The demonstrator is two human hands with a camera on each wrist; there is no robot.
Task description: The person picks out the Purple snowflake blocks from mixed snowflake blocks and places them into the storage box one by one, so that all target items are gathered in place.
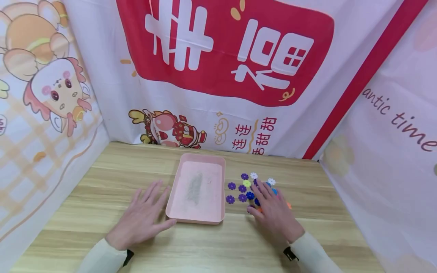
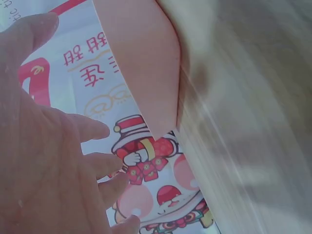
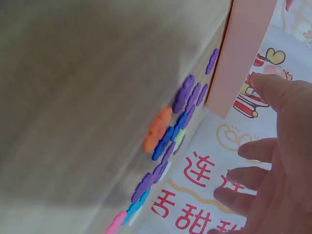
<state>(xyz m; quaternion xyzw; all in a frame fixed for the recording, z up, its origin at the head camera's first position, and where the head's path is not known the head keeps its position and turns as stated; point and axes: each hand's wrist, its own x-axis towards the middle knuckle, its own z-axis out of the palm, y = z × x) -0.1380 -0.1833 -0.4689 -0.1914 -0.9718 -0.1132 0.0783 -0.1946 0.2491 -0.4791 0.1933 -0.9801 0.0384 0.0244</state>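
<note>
A shallow pink tray (image 1: 195,221) stands on the wooden table, with a greyish smudge on its bare floor. Just left of it is my left hand (image 1: 141,218), fingers spread and thumb reaching toward the tray's near left corner; contact there cannot be told. To the tray's right lie several flower-shaped plastic discs, among them a purple disc (image 1: 230,199), a yellow-green disc (image 1: 247,183) and a white disc (image 1: 271,181). My right hand (image 1: 274,214) hovers over them with extended fingers, hiding some. In the right wrist view an orange disc (image 3: 158,129) shows below this hand, which holds nothing.
A printed cloth (image 1: 191,87) with red and white lettering hangs along the table's back edge. Patterned cloth panels flank the wooden table (image 1: 129,163) on the left and right. Both forearms come in from the front, each with a dark band at the wrist.
</note>
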